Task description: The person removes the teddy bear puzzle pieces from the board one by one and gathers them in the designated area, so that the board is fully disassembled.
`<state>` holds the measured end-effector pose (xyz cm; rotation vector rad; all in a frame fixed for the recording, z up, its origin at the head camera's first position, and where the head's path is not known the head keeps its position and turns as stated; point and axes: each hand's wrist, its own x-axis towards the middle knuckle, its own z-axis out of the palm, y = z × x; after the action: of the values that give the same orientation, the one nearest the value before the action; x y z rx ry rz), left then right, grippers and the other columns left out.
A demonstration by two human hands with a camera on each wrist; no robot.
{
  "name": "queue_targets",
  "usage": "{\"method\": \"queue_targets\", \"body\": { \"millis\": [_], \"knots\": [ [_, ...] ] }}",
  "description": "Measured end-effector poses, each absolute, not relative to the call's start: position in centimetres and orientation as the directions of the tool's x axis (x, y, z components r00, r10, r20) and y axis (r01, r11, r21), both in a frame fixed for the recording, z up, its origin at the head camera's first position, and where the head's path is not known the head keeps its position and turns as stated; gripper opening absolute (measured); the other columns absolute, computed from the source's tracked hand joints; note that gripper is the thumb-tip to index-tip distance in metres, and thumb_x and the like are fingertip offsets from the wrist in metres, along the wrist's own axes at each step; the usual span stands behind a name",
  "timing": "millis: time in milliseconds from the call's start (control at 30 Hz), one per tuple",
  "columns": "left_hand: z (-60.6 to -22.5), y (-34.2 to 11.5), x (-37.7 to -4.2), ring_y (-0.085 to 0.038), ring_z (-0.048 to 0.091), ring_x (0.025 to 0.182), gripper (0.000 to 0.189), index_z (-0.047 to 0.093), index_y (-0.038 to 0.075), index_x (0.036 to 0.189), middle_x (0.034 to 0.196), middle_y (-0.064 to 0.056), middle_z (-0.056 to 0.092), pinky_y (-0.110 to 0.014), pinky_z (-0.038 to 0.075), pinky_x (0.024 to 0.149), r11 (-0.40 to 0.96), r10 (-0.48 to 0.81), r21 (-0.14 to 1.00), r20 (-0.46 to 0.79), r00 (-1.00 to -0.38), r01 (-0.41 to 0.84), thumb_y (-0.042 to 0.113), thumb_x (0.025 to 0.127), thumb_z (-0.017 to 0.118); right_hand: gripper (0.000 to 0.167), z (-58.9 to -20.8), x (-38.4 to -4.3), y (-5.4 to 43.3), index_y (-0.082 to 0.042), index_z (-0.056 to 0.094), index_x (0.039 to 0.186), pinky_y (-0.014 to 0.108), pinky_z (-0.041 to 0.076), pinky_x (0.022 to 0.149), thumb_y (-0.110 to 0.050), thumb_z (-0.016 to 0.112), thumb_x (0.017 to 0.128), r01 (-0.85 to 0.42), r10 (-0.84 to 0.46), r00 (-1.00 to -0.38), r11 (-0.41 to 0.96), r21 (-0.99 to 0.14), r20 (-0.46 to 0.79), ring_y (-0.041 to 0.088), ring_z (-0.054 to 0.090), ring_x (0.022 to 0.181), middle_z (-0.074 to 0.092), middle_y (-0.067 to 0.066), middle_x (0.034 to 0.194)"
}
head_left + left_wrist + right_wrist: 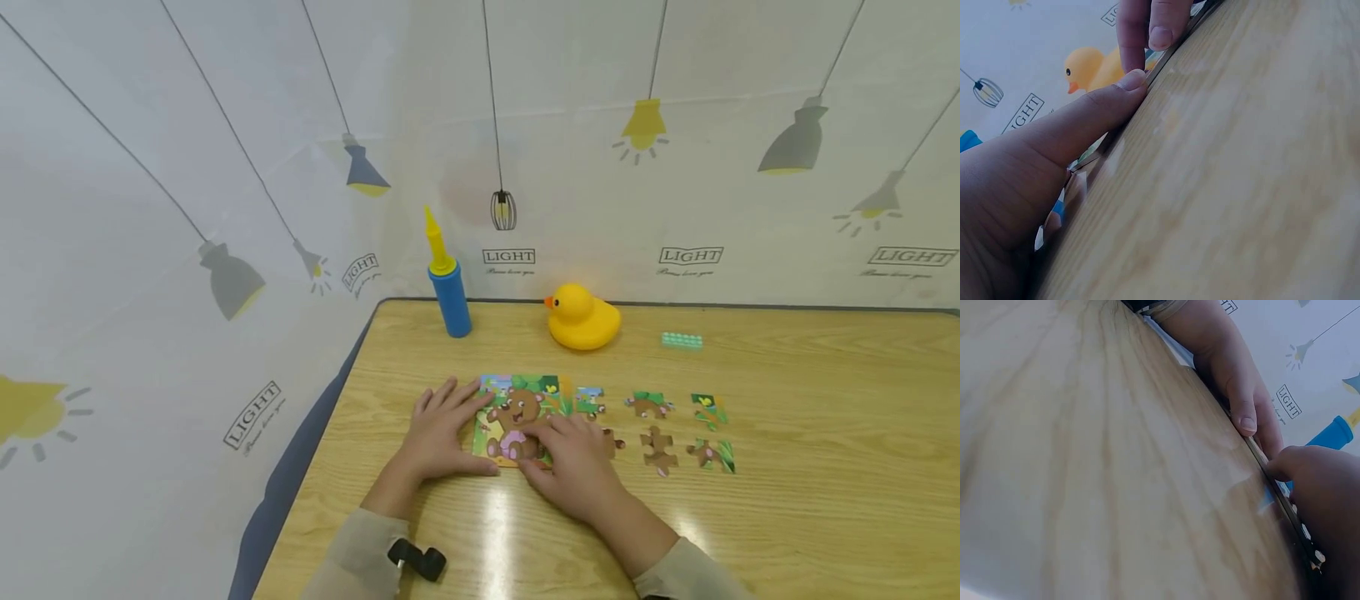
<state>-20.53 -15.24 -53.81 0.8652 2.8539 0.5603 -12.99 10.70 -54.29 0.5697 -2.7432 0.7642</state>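
Observation:
A jigsaw puzzle (517, 408) with a brown bear on a green garden scene lies on the wooden table in the head view. My left hand (444, 433) rests along its left side, fingers spread, with the thumb stretched by the bottom edge. My right hand (573, 458) lies over the lower right part, its index fingertip on the picture and its thumb by the bottom edge. That hand hides the puzzle's lower right corner. To the right lie several loose puzzle pieces (658, 452), one of them (615, 443) partly covered by the right hand.
Behind the puzzle stand a blue hand pump (450, 302) with a yellow nozzle and a yellow rubber duck (583, 318). A small mint-green bumpy strip (682, 340) lies right of the duck. A lamp-patterned sheet (585, 200) hangs along the table's back and left edges.

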Motion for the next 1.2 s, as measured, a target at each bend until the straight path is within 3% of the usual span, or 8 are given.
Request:
{"method": "queue_targets", "body": {
  "millis": [200,433,767,1200],
  "knots": [
    [-53.8,-15.1,-20.6,-0.035,0.013,0.163,0.114,0.042,0.034,0.166,0.176,0.003,0.027,-0.068,0.007,0.124,0.768,0.555,0.377,0.009,-0.832,0.517,0.081,0.07,0.083,0.046,-54.2,-13.0,10.6,-0.02,0.077,0.129,0.049,0.043,0.089,-0.042,0.084,0.089,-0.369,-0.257,-0.925,0.785,-0.498,0.281,0.013,0.051,0.091,0.069,-0.009,0.103],
    [-53.7,-15.2,-20.5,-0.035,0.012,0.163,0.114,0.042,0.033,0.166,0.176,0.003,0.027,-0.068,0.007,0.124,0.767,0.559,0.374,0.008,-0.829,0.521,0.08,0.07,0.083,0.039,-53.9,-13.2,10.6,-0.023,0.079,0.12,0.055,0.044,0.092,-0.041,0.088,0.087,-0.334,-0.234,-0.94,0.769,-0.544,0.247,0.012,0.054,0.092,0.07,-0.013,0.101],
    [-53.7,-15.2,-20.5,-0.035,0.011,0.163,0.115,0.041,0.033,0.167,0.176,0.004,0.026,-0.068,0.006,0.124,0.771,0.554,0.379,-0.003,-0.833,0.512,0.079,0.07,0.084,0.033,-53.1,-13.6,10.6,-0.026,0.077,0.121,0.044,0.039,0.083,-0.04,0.084,0.092,-0.261,-0.237,-0.964,0.774,-0.577,0.119,0.012,0.047,0.085,0.055,-0.017,0.084],
    [-53.7,-15.1,-20.5,-0.035,0.011,0.163,0.115,0.041,0.034,0.167,0.176,0.004,0.026,-0.068,0.007,0.124,0.771,0.551,0.382,-0.002,-0.834,0.509,0.08,0.07,0.083,0.038,-52.8,-13.6,10.8,-0.024,0.075,0.122,0.043,0.037,0.082,-0.038,0.088,0.089,-0.247,-0.235,-0.967,0.763,-0.597,0.1,0.013,0.045,0.085,0.053,-0.015,0.084]
  ]
}}
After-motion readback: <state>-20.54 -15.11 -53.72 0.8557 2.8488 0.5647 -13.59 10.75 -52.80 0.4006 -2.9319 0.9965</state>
